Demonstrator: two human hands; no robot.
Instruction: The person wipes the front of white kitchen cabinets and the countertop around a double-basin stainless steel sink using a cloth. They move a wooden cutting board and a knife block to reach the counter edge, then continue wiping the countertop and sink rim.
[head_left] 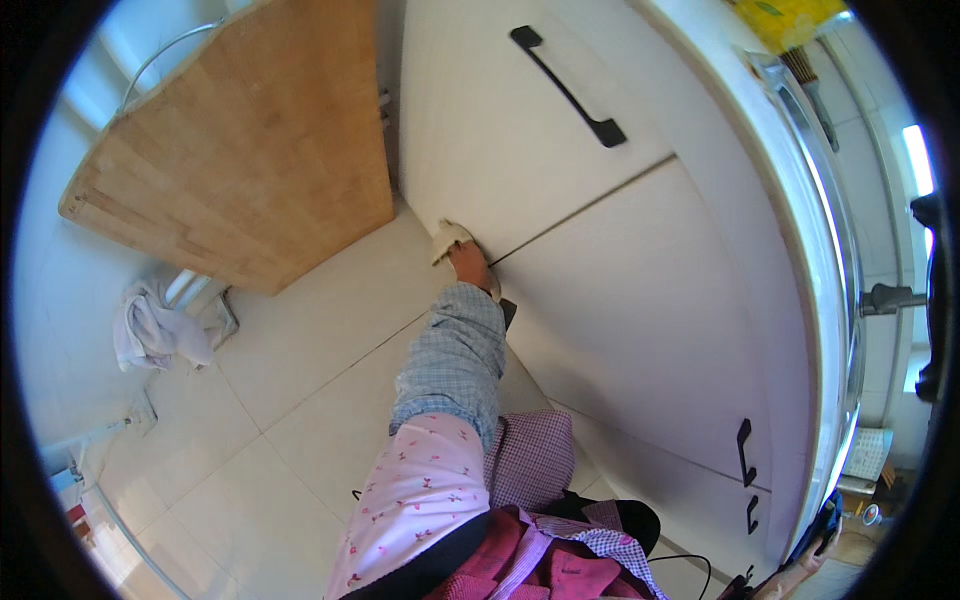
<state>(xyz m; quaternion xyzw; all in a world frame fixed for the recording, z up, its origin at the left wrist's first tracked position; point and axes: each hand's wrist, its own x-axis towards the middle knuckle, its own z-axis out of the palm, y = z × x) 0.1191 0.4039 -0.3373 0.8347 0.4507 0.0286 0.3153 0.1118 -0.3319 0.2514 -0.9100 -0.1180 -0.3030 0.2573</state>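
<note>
- Here you are, reaching down low, your left hand (471, 266) clamped on a pale cloth (447, 240), fingers mostly lost in its folds.
- That cloth sits right by the bottom edge of the white cabinet (620, 280), where the seam (585, 210) between two panels runs down to the floor (310, 350).
- Your right hand? Out of view, so I can't tell its state.
- Looks like a wiping step, low on the cabinet front; how much is finished, I can't judge.
- Next move, I'd say, calls for flat, even pressure along that bottom edge.
- Watch the wooden board (240, 150), standing near the cabinet's left end: a long sweep could knock it.
</note>
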